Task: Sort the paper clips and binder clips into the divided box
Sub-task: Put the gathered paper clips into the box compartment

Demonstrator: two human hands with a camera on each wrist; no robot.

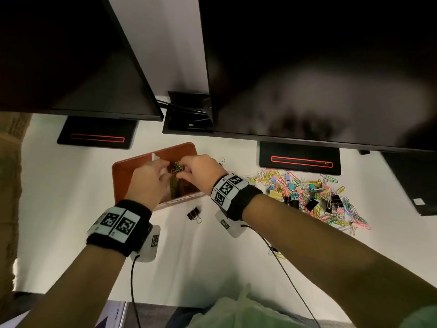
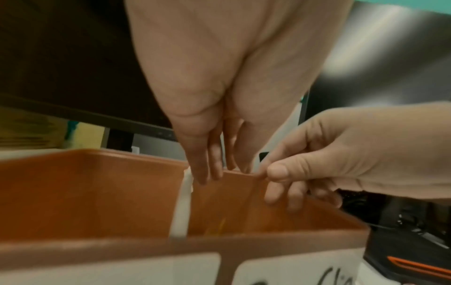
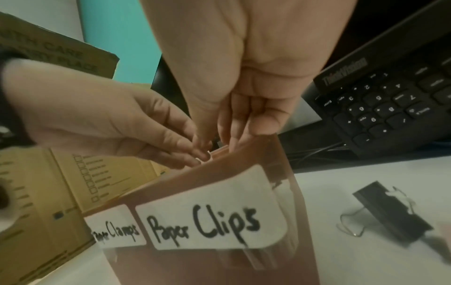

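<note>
I am holding both hands over the right compartment of the reddish-brown plastic divided box (image 1: 132, 166), the one whose white label reads "Paper Clips" (image 3: 209, 217). My right hand (image 1: 201, 171) is pinching a small tangled clump of coloured wire paper clips (image 1: 177, 168) between thumb and curled fingers, just above the clips already lying in that compartment. My left hand (image 1: 149, 178) is meeting it from the other side, its fingers reaching straight to the same clump; whether they are actually gripping the clips I cannot tell, since the wrist views are blurred there. The white divider strip (image 2: 182, 208) is standing just left of my fingertips, and the compartment beyond it is labelled "Paper Clamps" (image 3: 114, 231). A black binder clip with wire handles (image 1: 195, 215) is lying on the white desk (image 1: 71, 185) near my right wrist. Well to the right of my grip, the mixed pile of pastel paper clips and binder clips (image 1: 314, 197) is spreading across the desk.
</note>
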